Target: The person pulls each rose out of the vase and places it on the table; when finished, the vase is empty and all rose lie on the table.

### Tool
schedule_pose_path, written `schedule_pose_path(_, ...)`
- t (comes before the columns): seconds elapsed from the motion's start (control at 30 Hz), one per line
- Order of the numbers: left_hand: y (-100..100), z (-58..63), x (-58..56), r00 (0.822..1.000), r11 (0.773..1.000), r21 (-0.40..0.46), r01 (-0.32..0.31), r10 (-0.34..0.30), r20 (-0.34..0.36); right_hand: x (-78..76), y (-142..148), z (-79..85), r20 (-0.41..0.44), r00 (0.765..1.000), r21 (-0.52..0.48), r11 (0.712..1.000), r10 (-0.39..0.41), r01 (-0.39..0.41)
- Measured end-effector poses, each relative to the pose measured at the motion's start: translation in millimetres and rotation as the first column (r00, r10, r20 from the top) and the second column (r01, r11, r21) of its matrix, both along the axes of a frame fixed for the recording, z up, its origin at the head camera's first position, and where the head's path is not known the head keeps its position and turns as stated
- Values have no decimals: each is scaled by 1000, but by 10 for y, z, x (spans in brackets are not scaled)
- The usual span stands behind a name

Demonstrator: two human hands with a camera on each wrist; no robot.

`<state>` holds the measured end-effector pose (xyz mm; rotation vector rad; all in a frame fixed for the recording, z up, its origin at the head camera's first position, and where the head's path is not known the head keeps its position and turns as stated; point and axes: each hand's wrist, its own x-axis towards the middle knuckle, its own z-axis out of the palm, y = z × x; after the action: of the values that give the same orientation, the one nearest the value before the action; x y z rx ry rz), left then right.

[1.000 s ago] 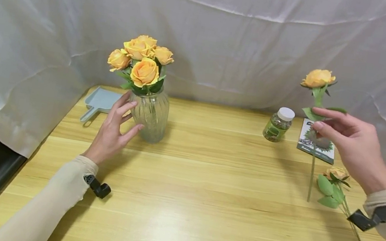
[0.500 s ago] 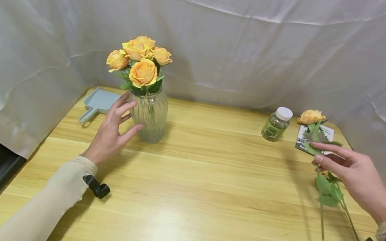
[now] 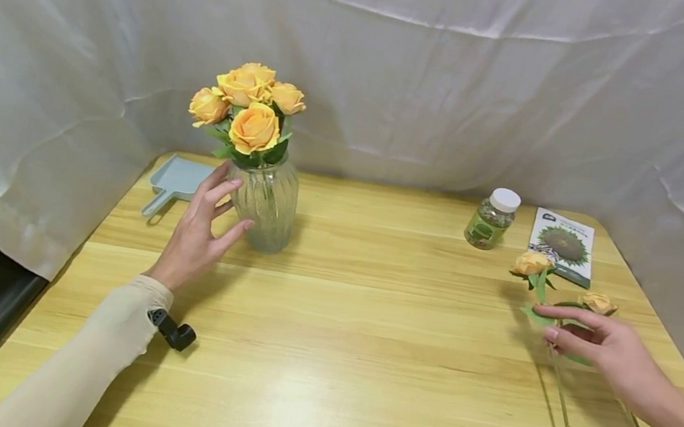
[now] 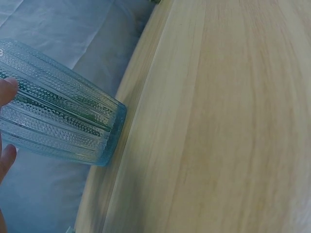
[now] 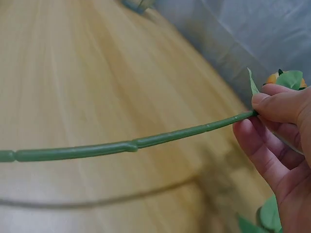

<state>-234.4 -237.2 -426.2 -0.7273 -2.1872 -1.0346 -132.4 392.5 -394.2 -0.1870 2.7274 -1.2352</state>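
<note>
On the left, several yellow-orange roses [image 3: 255,128] stand in a ribbed clear glass vase [image 3: 273,211]. My left hand [image 3: 196,233] is at the vase's left side, fingers lightly bent and fingertips at the glass. The left wrist view has the vase's textured lower part [image 4: 63,107] with fingertips at the frame's edge. Over the table's right side, my right hand [image 3: 612,365] pinches a single rose [image 3: 532,263] by its stem, just under the leaves. Its green stem [image 5: 170,138] slants down toward the table's front. A second rose [image 3: 598,303] lies beneath, partly hidden by that hand.
A light blue dustpan [image 3: 179,180] lies behind the left hand. Toward the back right are a white-capped jar [image 3: 490,220] and a packet with a sunflower picture [image 3: 564,245]. Pale cloth [image 3: 399,90] hangs behind the wooden table [image 3: 351,332].
My right hand has lowered the pinched rose toward the table and nearer the front, uncovering the sunflower packet. The left hand and the vase have stayed in place.
</note>
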Motion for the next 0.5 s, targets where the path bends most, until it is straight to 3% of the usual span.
schedule_pose_path(0.23, 2, 0, -3, 1000, 1000, 5, -1, 1, 0, 92, 88, -181, -2, 1000, -19, 999, 31, -31)
schedule_pose_path(0.5, -2, -6, -5, 1000, 1000, -2, -3, 3, -3, 154, 167, -336, 59, 997, -75, 996, 58, -53)
